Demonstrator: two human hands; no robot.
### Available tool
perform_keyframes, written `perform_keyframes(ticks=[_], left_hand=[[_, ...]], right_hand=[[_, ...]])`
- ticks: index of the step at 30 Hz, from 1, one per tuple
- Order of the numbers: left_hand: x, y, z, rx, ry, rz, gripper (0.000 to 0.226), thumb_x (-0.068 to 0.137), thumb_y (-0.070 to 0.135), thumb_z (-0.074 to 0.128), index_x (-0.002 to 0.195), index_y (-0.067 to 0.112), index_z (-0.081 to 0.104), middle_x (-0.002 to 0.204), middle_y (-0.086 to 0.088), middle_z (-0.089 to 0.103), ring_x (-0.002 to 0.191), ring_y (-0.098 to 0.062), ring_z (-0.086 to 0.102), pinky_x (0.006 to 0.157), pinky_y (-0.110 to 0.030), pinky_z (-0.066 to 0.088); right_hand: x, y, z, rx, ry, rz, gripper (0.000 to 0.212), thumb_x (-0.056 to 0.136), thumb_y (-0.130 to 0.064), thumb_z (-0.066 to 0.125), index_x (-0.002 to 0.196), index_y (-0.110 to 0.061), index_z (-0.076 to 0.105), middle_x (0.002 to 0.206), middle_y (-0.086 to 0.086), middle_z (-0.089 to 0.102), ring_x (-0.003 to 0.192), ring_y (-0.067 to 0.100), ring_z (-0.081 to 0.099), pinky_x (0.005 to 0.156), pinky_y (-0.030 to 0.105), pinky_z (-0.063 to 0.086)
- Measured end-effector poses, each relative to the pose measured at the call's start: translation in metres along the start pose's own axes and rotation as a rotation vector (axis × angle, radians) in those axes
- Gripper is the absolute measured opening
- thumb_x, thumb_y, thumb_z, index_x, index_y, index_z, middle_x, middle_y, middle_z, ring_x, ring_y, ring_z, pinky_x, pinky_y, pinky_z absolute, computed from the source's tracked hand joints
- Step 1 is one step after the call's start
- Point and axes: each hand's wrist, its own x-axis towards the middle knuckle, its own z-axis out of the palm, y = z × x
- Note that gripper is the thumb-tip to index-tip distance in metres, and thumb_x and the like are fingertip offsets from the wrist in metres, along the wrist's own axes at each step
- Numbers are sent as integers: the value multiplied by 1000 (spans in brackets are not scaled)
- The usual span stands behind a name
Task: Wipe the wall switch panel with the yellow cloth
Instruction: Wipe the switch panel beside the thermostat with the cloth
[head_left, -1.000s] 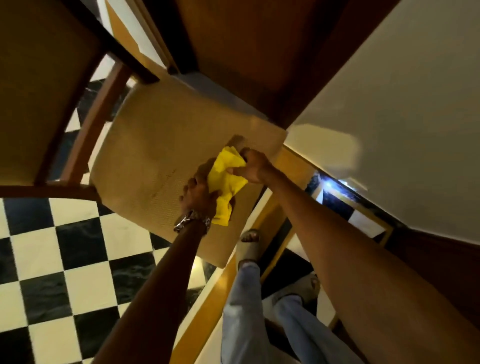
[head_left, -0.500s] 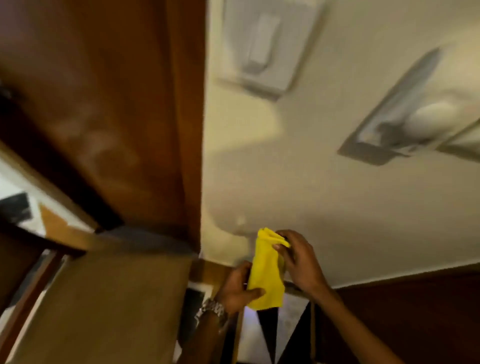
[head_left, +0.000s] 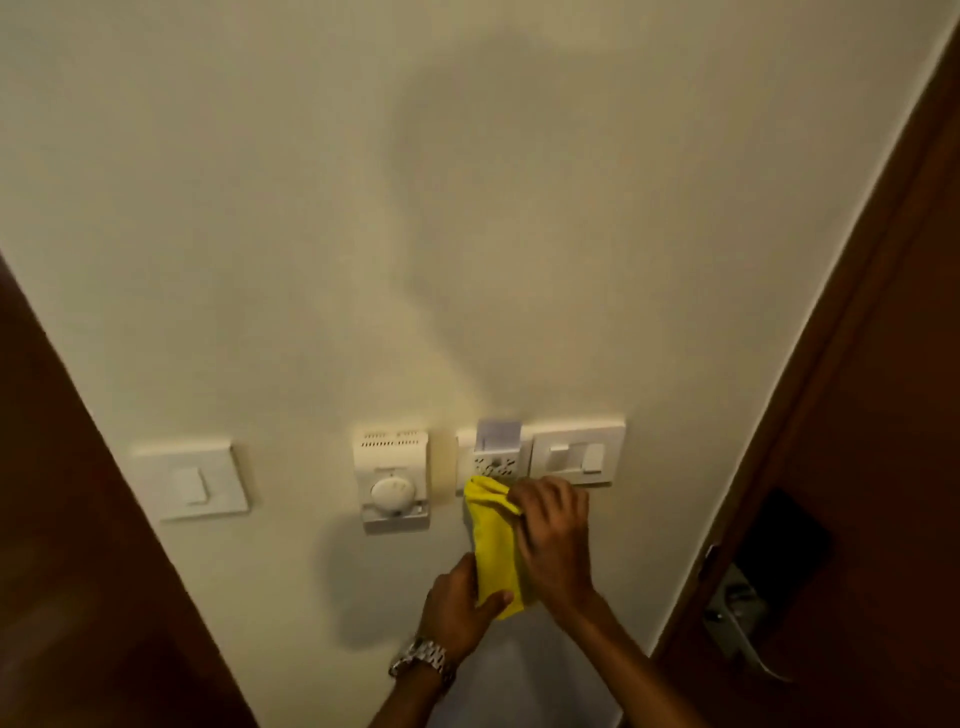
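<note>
gripping yellow cloth (head_left: 493, 540): right hand (head_left: 553, 535) above left hand (head_left: 457, 603).

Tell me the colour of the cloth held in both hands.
Bright yellow cloth, plain with no pattern, shown in the head view.

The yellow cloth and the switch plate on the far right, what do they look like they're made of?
Yellow cloth: soft fabric, possibly microfibre; it bunches and folds limply, with a matte surface. Switch plate: likely moulded plastic, off-white and smooth, with crisp edges and a faint sheen.
</note>
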Motion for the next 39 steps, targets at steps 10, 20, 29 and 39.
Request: perform_keyframes(ticks=[10,20,29,39], left_hand=[[-37,133,-152,717,675,451,29,104,55,56,102,27,63,92,3,76,91,-24,73,64,-33,56],[66,185,-316,1121,1252,747,86,108,65,39,167,5,25,174,-20,22,162,-41,20,132,-60,16],[84,172,-317,1099,1366,827,86,106,66,39,168,9,23,174,-17,23,161,-40,23,132,-60,20],[86,172,-317,1101,1406,821,85,106,65,41,168,10,23,174,-17,25,161,-40,24,131,-60,22]], right_hand=[[1,-40,34,-26,105,173,26,98,-18,48,103,-13,74,117,12,62,99,38,69,82,42,52],[-24,-33,76,137,-4,118,54,105,-37,40,143,2,46,151,33,37,144,46,32,109,56,40],[-31,-18,104,30,85,-20,65,102,-27,41,158,-10,14,165,20,11,152,41,17,117,57,29],[-27,-13,98,92,62,-24,62,104,-28,39,159,-14,15,163,19,17,147,41,28,115,57,34]])
